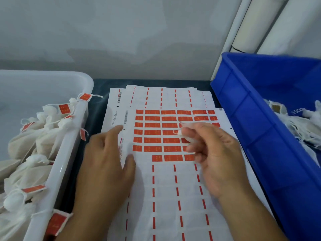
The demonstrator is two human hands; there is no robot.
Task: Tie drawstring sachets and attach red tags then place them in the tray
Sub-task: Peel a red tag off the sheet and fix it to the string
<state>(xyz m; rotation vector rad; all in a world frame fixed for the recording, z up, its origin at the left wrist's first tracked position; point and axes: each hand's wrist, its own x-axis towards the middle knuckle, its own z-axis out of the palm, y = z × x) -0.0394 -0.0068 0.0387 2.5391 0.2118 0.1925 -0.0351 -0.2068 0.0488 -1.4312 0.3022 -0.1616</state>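
Red tags (171, 132) filled part of the top label sheet (173, 197) lying between a white tray (69, 145) of tagged sachets (34, 136) and a blue bin (251, 127). The left hand (107, 157) pressed flat, fingers straight, on the sheet's left edge. The right hand (215, 153) pinched a white drawstring (180, 132) above the tags.

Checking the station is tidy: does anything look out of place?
Yes. Several red tags and strings of finished sachets hang over the white tray's right rim onto the table side instead of lying inside.
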